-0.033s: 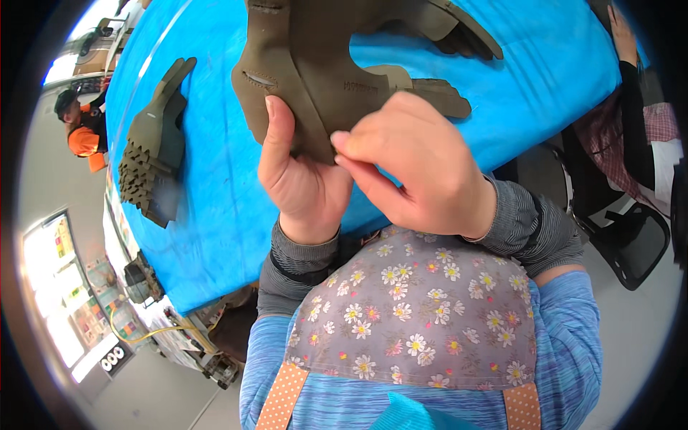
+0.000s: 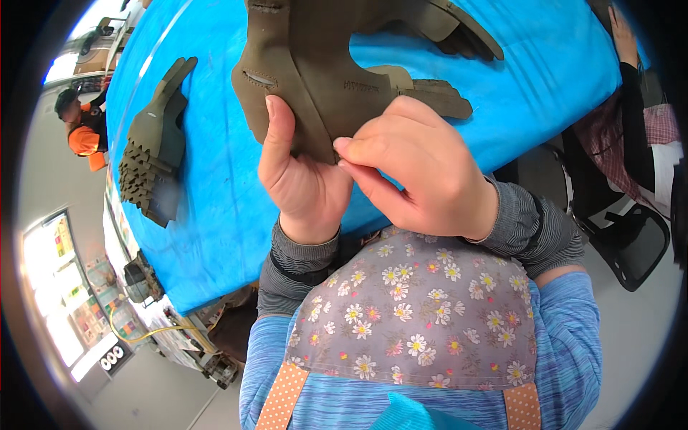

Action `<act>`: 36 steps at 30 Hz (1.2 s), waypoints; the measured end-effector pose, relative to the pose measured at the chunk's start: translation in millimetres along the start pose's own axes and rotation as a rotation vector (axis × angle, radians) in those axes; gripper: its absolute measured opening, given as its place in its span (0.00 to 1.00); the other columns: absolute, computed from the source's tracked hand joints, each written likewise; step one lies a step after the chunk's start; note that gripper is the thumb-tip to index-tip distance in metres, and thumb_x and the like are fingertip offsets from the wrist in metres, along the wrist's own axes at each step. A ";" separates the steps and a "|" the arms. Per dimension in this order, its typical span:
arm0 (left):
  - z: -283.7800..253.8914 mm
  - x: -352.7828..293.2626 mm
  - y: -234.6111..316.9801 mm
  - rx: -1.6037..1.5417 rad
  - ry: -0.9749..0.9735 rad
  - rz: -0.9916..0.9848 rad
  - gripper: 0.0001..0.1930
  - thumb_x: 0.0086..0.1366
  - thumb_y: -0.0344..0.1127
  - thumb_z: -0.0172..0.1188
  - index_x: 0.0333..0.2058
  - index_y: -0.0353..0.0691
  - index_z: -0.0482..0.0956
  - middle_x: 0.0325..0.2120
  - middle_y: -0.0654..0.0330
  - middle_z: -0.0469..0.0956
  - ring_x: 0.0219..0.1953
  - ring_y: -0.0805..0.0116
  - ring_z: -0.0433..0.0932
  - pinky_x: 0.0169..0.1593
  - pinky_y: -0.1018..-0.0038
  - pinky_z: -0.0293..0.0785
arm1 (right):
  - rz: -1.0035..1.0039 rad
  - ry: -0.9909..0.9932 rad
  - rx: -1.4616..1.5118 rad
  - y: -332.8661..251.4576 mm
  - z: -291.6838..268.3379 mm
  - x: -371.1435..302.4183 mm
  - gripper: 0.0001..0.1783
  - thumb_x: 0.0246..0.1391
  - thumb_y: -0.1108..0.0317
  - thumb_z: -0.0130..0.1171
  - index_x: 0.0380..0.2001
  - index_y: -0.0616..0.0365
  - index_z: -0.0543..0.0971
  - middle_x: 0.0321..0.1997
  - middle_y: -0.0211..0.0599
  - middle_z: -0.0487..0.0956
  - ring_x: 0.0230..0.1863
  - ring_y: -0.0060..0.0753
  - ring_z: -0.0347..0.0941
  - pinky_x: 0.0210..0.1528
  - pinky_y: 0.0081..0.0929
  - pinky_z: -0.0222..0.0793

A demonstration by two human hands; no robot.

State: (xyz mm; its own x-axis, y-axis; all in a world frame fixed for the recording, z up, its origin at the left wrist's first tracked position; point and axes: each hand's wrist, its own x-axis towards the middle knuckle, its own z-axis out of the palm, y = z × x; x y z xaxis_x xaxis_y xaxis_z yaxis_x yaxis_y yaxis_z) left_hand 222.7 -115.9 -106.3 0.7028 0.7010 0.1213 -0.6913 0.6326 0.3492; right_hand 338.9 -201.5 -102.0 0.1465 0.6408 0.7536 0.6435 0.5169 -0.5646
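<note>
A brown leather shoe upper (image 2: 315,64), with a seam down its middle and a stitched slit, rises from my hands over the blue table. My left hand (image 2: 304,179) grips its lower end, thumb on the front face and fingers behind it. At the bottom of the seam, the thumb and forefinger of my right hand (image 2: 423,168) are pinched together against the edge. What lies between those fingertips is too small to make out.
A stack of brown cut pieces (image 2: 154,143) lies on the blue table cover (image 2: 222,236) at left. More layered brown pieces (image 2: 462,36) lie farther right. Another person's hand (image 2: 622,36) rests at the table's far right edge; a black chair (image 2: 623,244) stands below.
The pinched fingertips of my right hand have shifted very slightly down and to the right. My left hand and the shoe upper hold their place.
</note>
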 end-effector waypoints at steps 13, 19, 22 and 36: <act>-2.1 0.6 2.4 -0.001 0.045 0.017 0.20 0.74 0.42 0.43 0.58 0.39 0.66 0.56 0.57 0.71 0.58 0.60 0.70 0.61 0.62 0.65 | -0.041 0.051 0.009 6.5 11.1 -2.8 0.14 0.39 0.80 0.65 0.33 0.64 0.77 0.28 0.37 0.75 0.27 0.40 0.69 0.30 0.31 0.65; 0.9 3.1 1.9 -0.020 0.084 0.022 0.21 0.73 0.44 0.44 0.58 0.39 0.66 0.56 0.57 0.72 0.58 0.60 0.70 0.62 0.61 0.64 | -0.050 -0.066 -0.002 6.7 1.8 -0.6 0.12 0.39 0.78 0.64 0.31 0.65 0.77 0.27 0.36 0.73 0.28 0.40 0.68 0.31 0.32 0.66; -6.7 2.4 5.0 -0.003 0.037 0.027 0.21 0.73 0.44 0.45 0.58 0.39 0.66 0.55 0.57 0.72 0.58 0.60 0.70 0.62 0.61 0.64 | -0.074 0.127 -0.036 13.7 10.7 9.7 0.13 0.38 0.78 0.64 0.31 0.65 0.77 0.27 0.36 0.73 0.27 0.40 0.67 0.30 0.32 0.66; -4.3 2.5 4.5 -0.027 0.077 0.016 0.21 0.74 0.44 0.43 0.59 0.39 0.65 0.56 0.57 0.71 0.59 0.60 0.69 0.62 0.61 0.63 | -0.014 0.061 -0.002 9.7 9.2 5.4 0.10 0.41 0.77 0.64 0.31 0.63 0.77 0.27 0.36 0.74 0.29 0.41 0.68 0.31 0.34 0.67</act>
State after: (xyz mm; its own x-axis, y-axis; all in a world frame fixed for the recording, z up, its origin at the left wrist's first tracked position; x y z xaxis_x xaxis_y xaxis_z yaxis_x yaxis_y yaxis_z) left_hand 220.7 -109.9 -108.4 0.6774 0.7336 0.0549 -0.7073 0.6290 0.3226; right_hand 339.1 -187.9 -106.5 0.1829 0.5976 0.7807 0.6473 0.5245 -0.5531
